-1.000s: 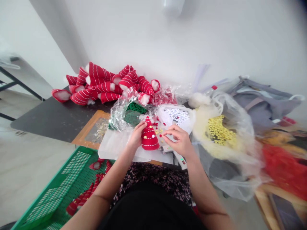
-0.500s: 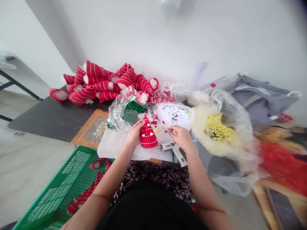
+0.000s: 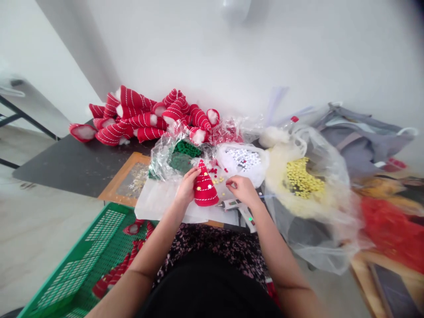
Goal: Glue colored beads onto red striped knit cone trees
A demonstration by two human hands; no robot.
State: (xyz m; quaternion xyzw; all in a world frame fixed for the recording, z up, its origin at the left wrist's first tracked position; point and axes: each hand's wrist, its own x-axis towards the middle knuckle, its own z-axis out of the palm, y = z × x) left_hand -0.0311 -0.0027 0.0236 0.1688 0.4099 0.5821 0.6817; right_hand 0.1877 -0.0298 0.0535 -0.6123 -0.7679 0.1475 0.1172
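My left hand (image 3: pixel 187 187) grips a red cone (image 3: pixel 205 196) by its left side, tip upward. White stitched lines wrap round the cone, and a few yellow and white pom-poms sit on its front. To its right my right hand (image 3: pixel 244 190) is closed in a pinch, with what looks like a small red pom-pom at the fingertips, apart from the cone. Below that hand lies a glue gun (image 3: pixel 247 217) with a lit green light, its nozzle toward the cone's base. Loose yellow pom-poms (image 3: pixel 218 180) and red pom-poms (image 3: pixel 213 171) lie between the hands.
Behind are bags of green pom-poms (image 3: pixel 187 149), white pom-poms (image 3: pixel 245 159) and yellow pom-poms (image 3: pixel 303 179). Stuffed red cones (image 3: pixel 132 117) are heaped at the back left. A green crate (image 3: pixel 69 269) holding red pieces stands low left. A wood-framed board (image 3: pixel 115 183) lies beside white paper (image 3: pixel 155 201).
My right hand has moved slightly left, toward the cone, from beside a loose red pom-pom that no longer lies there. My left hand and the cone have hardly moved.
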